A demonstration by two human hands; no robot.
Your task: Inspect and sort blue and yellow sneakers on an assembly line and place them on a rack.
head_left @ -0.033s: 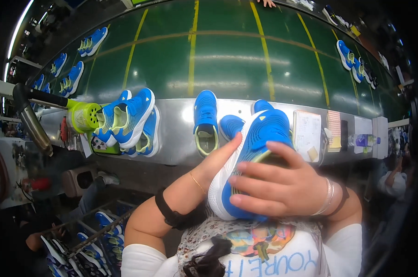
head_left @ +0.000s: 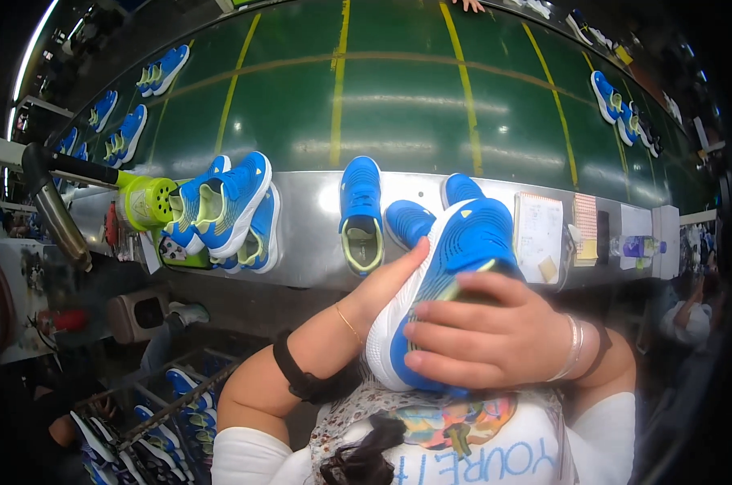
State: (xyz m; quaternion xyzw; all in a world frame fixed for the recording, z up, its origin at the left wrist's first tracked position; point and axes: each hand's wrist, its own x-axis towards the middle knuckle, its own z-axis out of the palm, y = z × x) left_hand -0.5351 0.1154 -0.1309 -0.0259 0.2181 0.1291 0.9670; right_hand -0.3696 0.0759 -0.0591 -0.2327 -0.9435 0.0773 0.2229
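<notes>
A blue sneaker (head_left: 475, 226) with a white sole and light green lining is held up close to my body, toe pointing away. My left hand (head_left: 396, 279) grips it from the left, with its thumb along the white sole and its other fingers hidden behind the shoe. My right hand (head_left: 483, 331) lies over the heel part and the opening, fingers slightly apart and pressed on the shoe's side. Just beyond stands another blue sneaker (head_left: 360, 194) on the metal ledge. Two more blue shoes, a left one (head_left: 408, 220) and a right one (head_left: 461, 187), are partly covered by the held sneaker.
Several blue sneakers (head_left: 235, 206) are piled on the ledge at left, beside a green round device (head_left: 148, 202). A notebook (head_left: 539, 234) and a bottle (head_left: 639, 246) lie right. Beyond runs a green conveyor belt (head_left: 398, 89) with yellow lines; a shoe rack (head_left: 172, 420) stands lower left.
The held sneaker has shifted slightly down and to the right. My right hand has slid a little lower with it; both hands keep their hold.
</notes>
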